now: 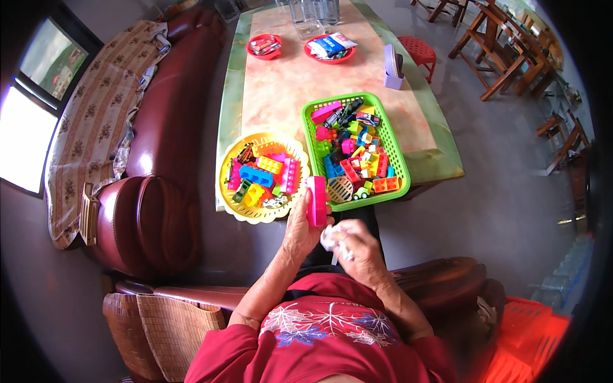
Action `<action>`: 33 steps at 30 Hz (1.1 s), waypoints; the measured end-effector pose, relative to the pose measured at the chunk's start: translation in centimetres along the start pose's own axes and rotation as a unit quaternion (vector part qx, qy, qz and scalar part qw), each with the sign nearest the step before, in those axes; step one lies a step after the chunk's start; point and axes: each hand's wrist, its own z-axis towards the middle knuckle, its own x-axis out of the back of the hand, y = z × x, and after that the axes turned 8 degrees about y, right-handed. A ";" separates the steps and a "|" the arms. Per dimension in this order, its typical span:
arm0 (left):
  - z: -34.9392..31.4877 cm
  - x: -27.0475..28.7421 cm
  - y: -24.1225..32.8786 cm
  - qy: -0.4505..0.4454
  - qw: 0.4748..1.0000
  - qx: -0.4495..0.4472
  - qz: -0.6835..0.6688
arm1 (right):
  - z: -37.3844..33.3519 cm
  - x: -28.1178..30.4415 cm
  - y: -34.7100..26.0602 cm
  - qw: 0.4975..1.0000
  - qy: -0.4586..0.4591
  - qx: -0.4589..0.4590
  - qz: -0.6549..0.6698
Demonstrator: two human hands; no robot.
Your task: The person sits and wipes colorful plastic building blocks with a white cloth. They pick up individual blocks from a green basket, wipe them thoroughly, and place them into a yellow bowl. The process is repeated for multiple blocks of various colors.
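Head view: at frame centre we grip a pink block (316, 202) in our left hand (299, 225), fingers curled; our right hand (363, 250) closes fingers around a white wad (331, 239).

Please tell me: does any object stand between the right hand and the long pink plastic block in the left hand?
Only the crumpled white cloth or tissue in the right hand, and the fingertips of the left hand at the right side of the long pink plastic block; no other visible object.
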 end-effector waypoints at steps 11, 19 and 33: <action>-2.8 -2.3 -0.5 -0.012 0.993 -0.049 0.111 | 4.0 -1.4 1.9 0.976 0.072 0.069 -0.194; -3.2 -2.9 -0.7 -0.056 0.976 -0.093 0.188 | 4.6 -0.7 1.5 0.985 0.162 0.014 -0.058; -1.7 -1.8 -1.6 -0.011 0.997 -0.061 0.047 | 3.7 -1.0 0.9 0.983 0.107 0.087 -0.121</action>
